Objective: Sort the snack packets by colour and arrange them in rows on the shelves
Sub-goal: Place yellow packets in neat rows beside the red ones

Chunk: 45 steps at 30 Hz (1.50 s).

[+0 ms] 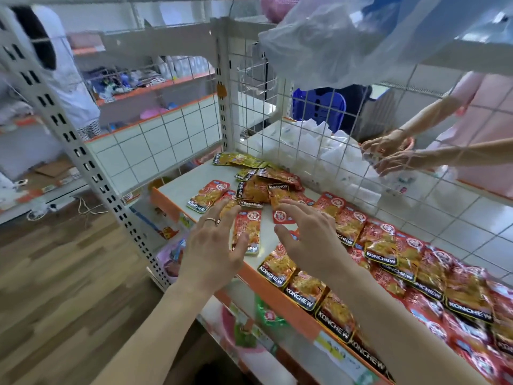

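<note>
- shelf [177, 187]: pale board with an orange front edge, running from 10 o'clock to 4 o'clock across the view; a white wire grid [305, 129] stands behind it and a perforated upright [83, 159] rises at 9 o'clock
- room: wood-pattern floor [55, 273] at 8 o'clock; further orange-edged shelving at 10 o'clock; a clear plastic bag [347, 43] hangs at 1 o'clock; another person's hands [388, 154] reach in behind the grid at 3 o'clock
- red snack packets [402, 259]: overlapping rows along the shelf from centre to 4 o'clock, labels reading "konchew"
- loose pile [258, 187]: mixed red and darker packets just beyond the fingertips at 12 o'clock; gold packets [238, 160] lie behind it; a single red packet [208, 196] lies apart at 11 o'clock
- left hand [213, 245]: palm down, fingers spread, ring on one finger, thumb over a red packet [248, 229] lying flat on the board
- right hand [308, 234]: palm down, fingers spread and reaching toward the pile, nothing pinched; whether the fingertips touch a packet cannot be told
</note>
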Available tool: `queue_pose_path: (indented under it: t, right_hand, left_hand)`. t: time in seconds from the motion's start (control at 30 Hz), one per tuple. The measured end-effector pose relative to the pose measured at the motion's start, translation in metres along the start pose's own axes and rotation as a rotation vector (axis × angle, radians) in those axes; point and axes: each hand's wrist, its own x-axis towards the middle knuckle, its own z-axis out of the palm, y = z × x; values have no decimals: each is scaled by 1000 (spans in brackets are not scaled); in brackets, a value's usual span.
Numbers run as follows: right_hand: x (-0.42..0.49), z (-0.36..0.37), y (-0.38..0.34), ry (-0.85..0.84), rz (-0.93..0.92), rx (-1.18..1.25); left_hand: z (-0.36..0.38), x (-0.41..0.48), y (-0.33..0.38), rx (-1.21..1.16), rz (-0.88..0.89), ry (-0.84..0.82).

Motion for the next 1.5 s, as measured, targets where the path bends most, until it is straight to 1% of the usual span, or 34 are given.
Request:
queue_pose_path:
  t: [0.23,0.37,0.57,0.77,0.97,1.1,1.2,1.33,1.5]
  right_hand:
    - [25,1,-4,9,39,-46]
    - [50,7,-14,26,92,-76]
    - [87,33,-25,31,170,-78]
    - [117,64,-32,-4,247,-98]
    - [128,92,-34,-89,397,-177]
    - [118,105,-36,-186,624,-244]
    - [108,112,-39,-269,763,-285]
    - [105,119,-44,-262,836,-264]
    - [113,127,-49,-232,831,-197]
  left_hand:
    - [0,32,-18,-58,27,-12]
    - [-1,58,-36,-69,58,-36]
    - [3,101,-72,-84,96,-65]
    - [17,125,-106,-13,132,-120]
    - [36,145,-143,53,62,-247]
    - [41,155,-154,64,56,-267]
    - [44,159,-156,75,35,-236]
    - [44,162,-157,59,11,-213]
    - [44,167,-165,-62,-19,-236]
